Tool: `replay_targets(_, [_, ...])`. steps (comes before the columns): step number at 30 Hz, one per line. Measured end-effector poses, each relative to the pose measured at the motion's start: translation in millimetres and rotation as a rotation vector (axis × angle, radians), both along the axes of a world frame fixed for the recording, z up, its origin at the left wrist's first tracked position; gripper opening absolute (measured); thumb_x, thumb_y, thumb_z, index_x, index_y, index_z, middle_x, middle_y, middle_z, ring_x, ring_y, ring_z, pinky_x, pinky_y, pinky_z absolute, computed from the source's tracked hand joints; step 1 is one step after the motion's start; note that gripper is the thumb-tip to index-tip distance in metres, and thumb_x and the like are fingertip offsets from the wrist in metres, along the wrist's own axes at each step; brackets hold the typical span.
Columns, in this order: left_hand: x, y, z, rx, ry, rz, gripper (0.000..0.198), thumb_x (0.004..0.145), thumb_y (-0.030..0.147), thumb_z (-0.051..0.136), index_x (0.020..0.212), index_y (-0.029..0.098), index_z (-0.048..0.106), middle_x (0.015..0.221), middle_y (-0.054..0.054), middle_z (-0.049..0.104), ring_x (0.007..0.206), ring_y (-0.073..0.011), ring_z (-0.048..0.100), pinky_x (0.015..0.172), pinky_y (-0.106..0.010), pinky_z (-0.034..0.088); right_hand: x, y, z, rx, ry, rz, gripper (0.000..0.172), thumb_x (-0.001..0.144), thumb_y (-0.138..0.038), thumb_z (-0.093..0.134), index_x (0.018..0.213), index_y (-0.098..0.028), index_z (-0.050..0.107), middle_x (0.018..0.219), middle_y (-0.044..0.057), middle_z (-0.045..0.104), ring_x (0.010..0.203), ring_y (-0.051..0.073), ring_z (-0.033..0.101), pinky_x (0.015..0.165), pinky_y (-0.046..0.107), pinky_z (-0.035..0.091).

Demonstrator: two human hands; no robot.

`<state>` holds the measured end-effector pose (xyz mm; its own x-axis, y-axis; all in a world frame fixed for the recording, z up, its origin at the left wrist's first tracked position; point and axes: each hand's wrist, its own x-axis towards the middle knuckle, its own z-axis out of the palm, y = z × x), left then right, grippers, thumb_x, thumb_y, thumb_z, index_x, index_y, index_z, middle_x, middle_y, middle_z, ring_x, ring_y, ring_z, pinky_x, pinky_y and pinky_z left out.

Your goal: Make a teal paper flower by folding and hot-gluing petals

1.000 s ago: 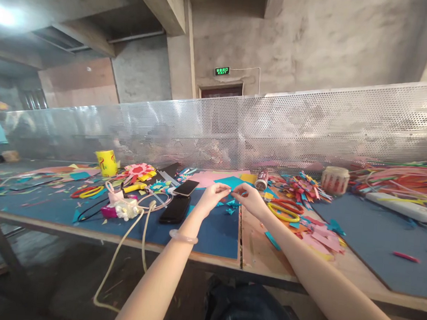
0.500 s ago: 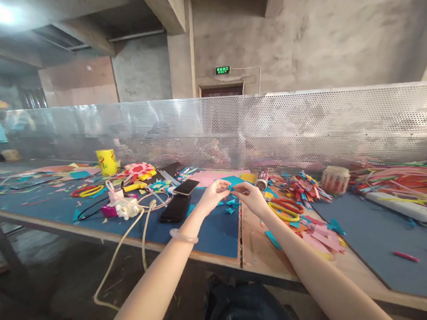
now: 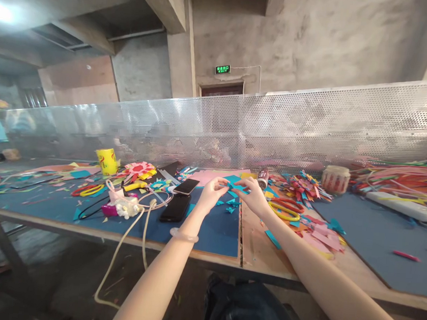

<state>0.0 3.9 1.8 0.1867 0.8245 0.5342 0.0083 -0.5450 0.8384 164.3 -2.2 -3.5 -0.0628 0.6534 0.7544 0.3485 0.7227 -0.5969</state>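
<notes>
Above the blue mat (image 3: 211,234), my left hand (image 3: 213,194) and my right hand (image 3: 250,195) meet with their fingertips pinched on a small piece of blue paper (image 3: 230,186). Its exact shape is too small to make out. Just below the fingers lie several folded blue paper pieces (image 3: 231,209) on the mat. A pale bracelet (image 3: 184,235) circles my left wrist. Two phones rest left of my left hand, a black one (image 3: 174,208) nearer me and another (image 3: 186,186) behind it.
Orange-and-yellow scissors (image 3: 285,212) and paper scraps (image 3: 322,235) lie right of my hands. A dark bottle (image 3: 263,177), a jar (image 3: 335,180) and a power strip (image 3: 404,207) stand farther back. At left are a yellow cup (image 3: 107,162), more scissors (image 3: 87,190) and a cable (image 3: 121,251).
My fingertips have shifted slightly around the blue paper piece, and a little more of the right fingers is curled over it. Everything else looks the same.
</notes>
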Motion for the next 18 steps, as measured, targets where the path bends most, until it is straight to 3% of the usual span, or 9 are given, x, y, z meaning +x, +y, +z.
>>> replay_targets(11, [-0.8, 0.8, 0.3, -0.025, -0.01, -0.014, 0.017, 0.07, 0.022, 0.063, 0.086, 0.016, 0.061, 0.084, -0.003, 0.062, 0.077, -0.0143, 0.057, 0.063, -0.023, 0.044, -1.1, -7.1, 3.8, 0.007, -0.074, 0.001, 0.015, 0.077, -0.034, 0.059, 0.074, -0.021, 0.067, 0.076, 0.004, 0.061, 0.079, 0.02, 0.052, 0.07, 0.034, 0.046])
replay_targets(18, [-2.1, 4.0, -1.2, -0.05, -0.058, 0.013, 0.021, 0.07, 0.024, 0.064, 0.089, 0.016, 0.06, 0.084, -0.003, 0.061, 0.071, -0.0134, 0.056, 0.059, -0.023, 0.043, -2.1, -7.8, 3.0, -0.027, -0.09, 0.03, 0.02, 0.072, -0.033, 0.065, 0.086, -0.019, 0.065, 0.084, 0.005, 0.061, 0.076, 0.017, 0.055, 0.067, 0.031, 0.048])
